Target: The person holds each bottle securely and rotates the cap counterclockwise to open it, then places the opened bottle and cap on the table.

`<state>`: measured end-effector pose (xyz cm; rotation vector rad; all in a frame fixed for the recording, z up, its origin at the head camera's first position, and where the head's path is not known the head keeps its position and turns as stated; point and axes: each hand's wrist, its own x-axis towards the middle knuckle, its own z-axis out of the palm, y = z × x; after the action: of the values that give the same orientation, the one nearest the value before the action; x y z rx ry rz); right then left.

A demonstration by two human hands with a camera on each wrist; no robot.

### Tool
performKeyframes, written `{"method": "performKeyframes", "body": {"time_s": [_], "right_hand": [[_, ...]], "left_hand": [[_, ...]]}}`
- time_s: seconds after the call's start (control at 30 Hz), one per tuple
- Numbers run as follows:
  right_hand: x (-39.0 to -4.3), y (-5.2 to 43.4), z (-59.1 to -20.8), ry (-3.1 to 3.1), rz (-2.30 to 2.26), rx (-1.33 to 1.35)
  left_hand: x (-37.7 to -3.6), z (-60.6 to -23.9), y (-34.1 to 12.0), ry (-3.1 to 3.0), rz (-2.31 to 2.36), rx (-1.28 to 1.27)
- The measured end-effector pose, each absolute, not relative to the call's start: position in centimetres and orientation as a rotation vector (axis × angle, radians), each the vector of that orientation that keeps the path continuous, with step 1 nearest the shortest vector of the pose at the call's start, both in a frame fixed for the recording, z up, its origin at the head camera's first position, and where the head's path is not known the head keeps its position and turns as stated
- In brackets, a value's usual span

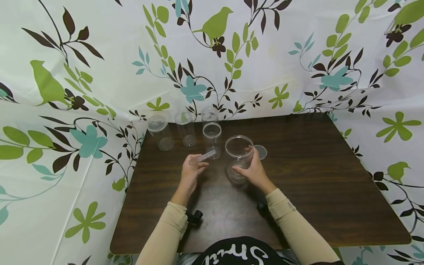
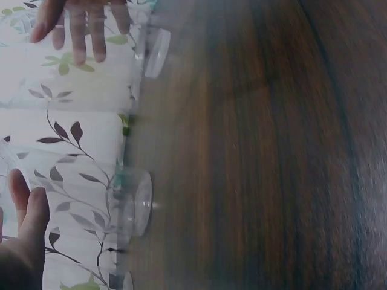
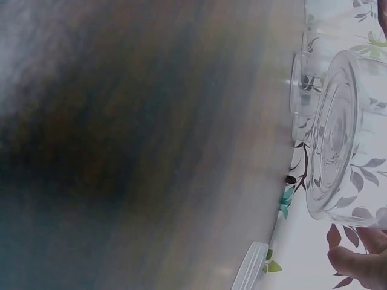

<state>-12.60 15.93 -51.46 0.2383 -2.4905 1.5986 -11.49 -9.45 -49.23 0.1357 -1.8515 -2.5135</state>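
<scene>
My right hand (image 1: 253,171) wraps the wide clear plastic jar (image 1: 239,156), lifted off the dark wooden table (image 1: 314,176); my left hand (image 1: 192,171) pinches its clear round lid (image 1: 206,155) just beside. The smooth wall could slip, I judge.

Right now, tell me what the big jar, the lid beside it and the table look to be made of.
Big jar: clear, glossy, probably plastic; the right hand shows through its wall.
Lid: translucent, likely plastic too.
Table: dark wood grain, smooth sheen; whether solid wood or laminate is unclear.
</scene>
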Motion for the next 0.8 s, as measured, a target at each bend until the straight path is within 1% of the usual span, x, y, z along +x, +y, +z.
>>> {"method": "performKeyframes", "body": {"time_s": [0.17,0.37,0.6,0.7,0.8], "right_hand": [[-13.1,16.0,-51.3,-2.489,1.601,0.229],[-13.6,16.2,-51.2,-2.497,1.609,0.223],[-13.8,16.4,-51.1,-2.506,1.614,0.209],[-13.9,16.5,-51.2,-2.505,1.621,0.198],[-14.0,16.5,-51.3,-2.503,1.632,0.194]], "left_hand": [[-11.6,-49.6,-10.0,-1.838,-2.461,0.244],[-11.7,-50.2,-10.8,-1.875,-2.307,0.265],[-11.9,-51.4,-11.8,-1.920,-2.107,0.170],[-11.7,-50.9,-12.1,-1.916,-2.054,0.099],[-11.9,-51.1,-12.4,-1.934,-2.034,0.119]]}}
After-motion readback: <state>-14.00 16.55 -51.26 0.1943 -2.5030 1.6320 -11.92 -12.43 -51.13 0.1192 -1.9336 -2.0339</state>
